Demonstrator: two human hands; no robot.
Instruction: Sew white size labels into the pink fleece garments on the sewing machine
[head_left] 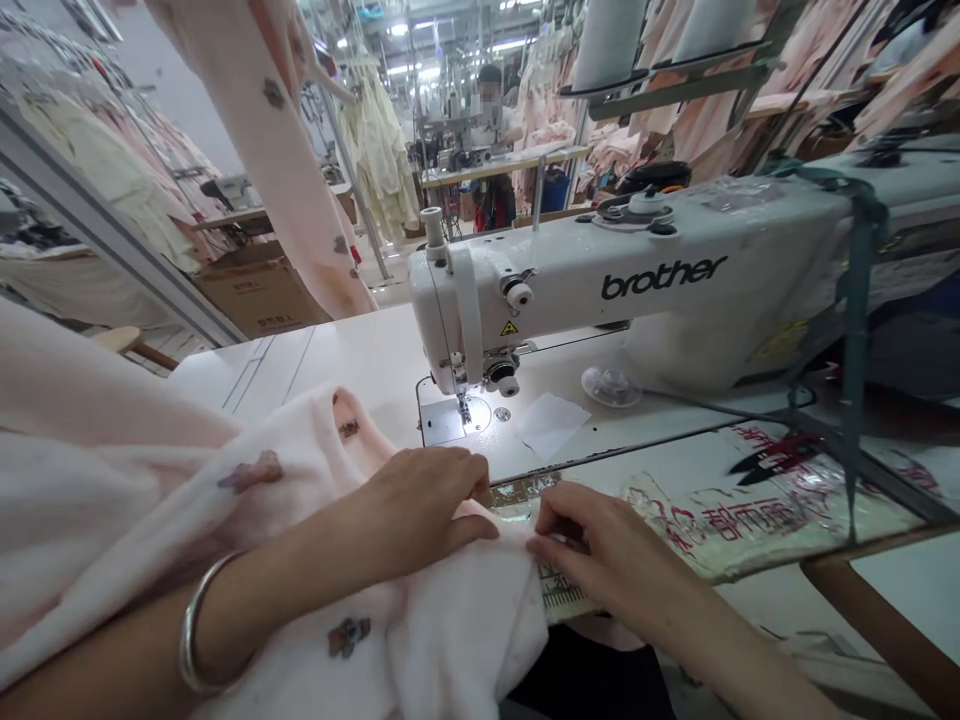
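The left hand (pixel 420 500) presses flat on the pink fabric (pixel 315 560) at the worktop's (pixel 360 350) near edge, and the right hand (pixel 600 550) pinches its hem. The fabric lies short of the sewing machine's needle (pixel 463 408); no stitching shows yet.

I am sitting at the sewing table (pixel 360 350) with the sewing machine (pixel 600 290) standing on it ahead of me, its needle (pixel 463 405) at the left end. The fabric (pixel 225 500) is lying across the table's left side and over my lap. My left hand (pixel 420 500) is resting on the fabric's edge, just before the needle. My right hand (pixel 600 560) is touching that edge just right of it. A cloth patch (pixel 551 422) and a bobbin (pixel 611 385) are lying right of the needle, under the machine's arm. Scissors (pixel 772 460) are lying farther right.
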